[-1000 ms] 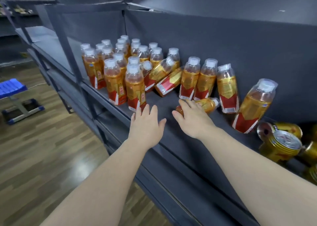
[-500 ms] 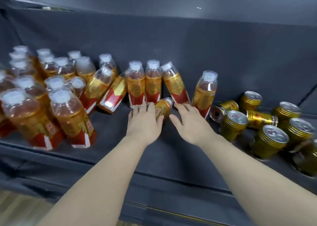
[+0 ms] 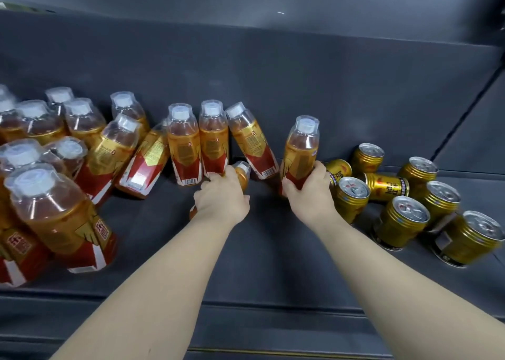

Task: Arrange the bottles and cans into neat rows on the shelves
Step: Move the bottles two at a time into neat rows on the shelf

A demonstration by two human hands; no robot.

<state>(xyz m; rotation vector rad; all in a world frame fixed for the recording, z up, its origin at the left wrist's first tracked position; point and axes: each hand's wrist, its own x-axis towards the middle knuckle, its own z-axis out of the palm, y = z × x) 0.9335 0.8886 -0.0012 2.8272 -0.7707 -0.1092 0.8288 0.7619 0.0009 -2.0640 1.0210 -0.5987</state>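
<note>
Many clear plastic bottles of orange-brown drink (image 3: pixel 54 209), with red and gold labels and white caps, stand packed close together at nine o'clock on the dark grey shelf (image 3: pixel 273 264). Just to their right, two leaning bottles (image 3: pixel 114 152) tip over against each other.

At twelve o'clock, three back bottles (image 3: pixel 184 146) sit in a row by the dark grey back wall (image 3: pixel 273 73). The first two stand straight up. The third one tilts, with its cap touching the second one.

The left hand (image 3: pixel 221 196) is in the middle of the shelf, just in front of that row. Its fingers curl down around a small lying bottle (image 3: pixel 242 172) and grip it. That bottle is on its side, and its cap points toward twelve o'clock. Most of it is hidden under the hand.

The right hand (image 3: pixel 311 193) is at about two o'clock from the left hand. Its fingers and thumb wrap around the red bottom part of a lone bottle (image 3: pixel 302 146). This bottle is close to upright, and its cap is high above the hand. I cannot tell if its bottom touches the shelf.

At three o'clock sits a messy bunch of shiny gold metal cans (image 3: pixel 401 223) with silver tops. Most stand up. One tipped can (image 3: pixel 385 186) lies on its side among them. The nearest can is just beside the right hand.
</note>
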